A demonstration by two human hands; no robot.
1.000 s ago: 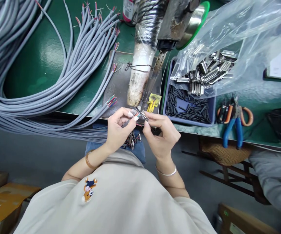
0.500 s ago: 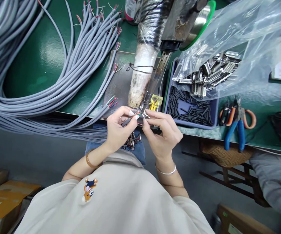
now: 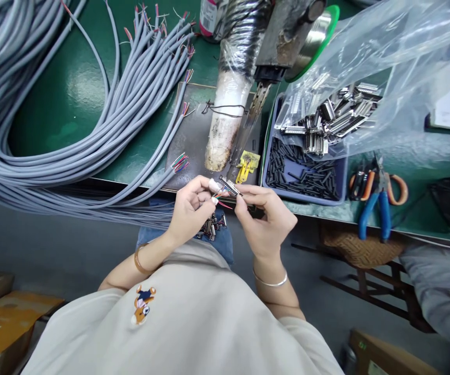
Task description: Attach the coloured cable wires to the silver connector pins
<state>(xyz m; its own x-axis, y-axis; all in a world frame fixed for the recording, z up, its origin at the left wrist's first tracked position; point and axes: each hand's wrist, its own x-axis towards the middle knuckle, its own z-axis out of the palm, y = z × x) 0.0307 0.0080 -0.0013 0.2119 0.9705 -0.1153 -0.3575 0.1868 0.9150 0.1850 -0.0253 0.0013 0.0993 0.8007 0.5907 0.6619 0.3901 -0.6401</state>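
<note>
Thumb and index finger of my left hand pinch the stripped end of a grey cable, whose thin coloured wires stick out to the right; a red one hangs lower. Both fingertips wear white coverings. My right hand is closed on a metal multi-pin connector, tilted, with its row of pins facing up. The wires reach the connector's near side; whether any are joined is too small to tell. Just beyond the hands, the soldering iron tip points down beside a white-wrapped fume hose.
Grey cables cover the bench's left. To the right, a blue tray holds black sleeves and a plastic bag of connectors. Pliers, a solder spool and a yellow clip lie around. Finished-looking connectors rest on my lap.
The connector has come away from the soldering iron tip toward me and turned, showing its row of pins. My right hand has shifted slightly right and down; a red wire now hangs visibly.
</note>
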